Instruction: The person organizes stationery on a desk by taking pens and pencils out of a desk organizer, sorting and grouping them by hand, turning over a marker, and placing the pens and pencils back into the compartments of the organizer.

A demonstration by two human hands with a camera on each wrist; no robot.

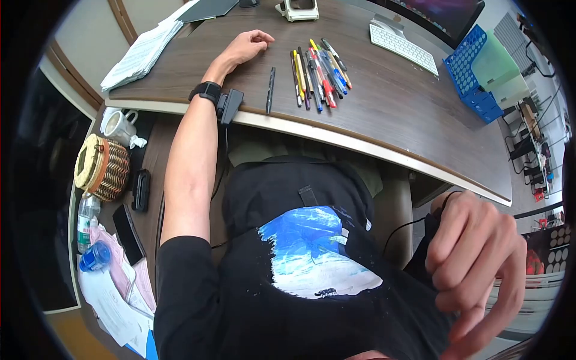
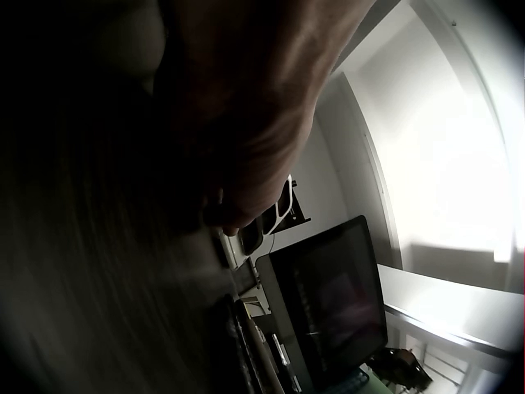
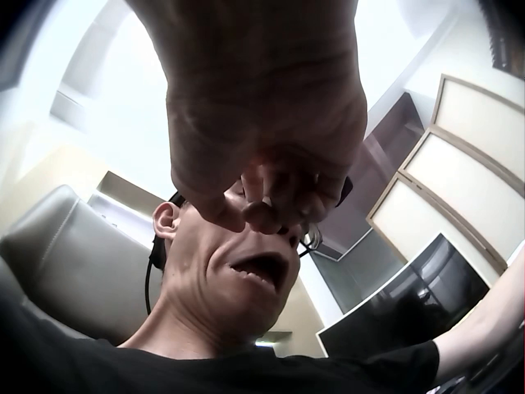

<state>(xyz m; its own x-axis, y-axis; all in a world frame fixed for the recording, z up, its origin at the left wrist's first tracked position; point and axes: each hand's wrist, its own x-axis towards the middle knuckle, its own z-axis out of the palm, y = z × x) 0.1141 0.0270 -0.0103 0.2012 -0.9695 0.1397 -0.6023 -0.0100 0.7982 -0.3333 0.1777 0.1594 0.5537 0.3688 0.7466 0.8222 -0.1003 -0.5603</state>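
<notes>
Head view showed me the left hand [image 1: 241, 50] on the desk [image 1: 414, 114], fingers loosely bent, pinching nothing visible; the right hand [image 1: 477, 255] hung curled at near right, and I couldn't tell its grip. Just near-right of the left hand lay a lone black pen [image 1: 271, 90], left of the loose pens [image 1: 324, 77]. A light mid-barrel pinch, I judged, suited it.
</notes>
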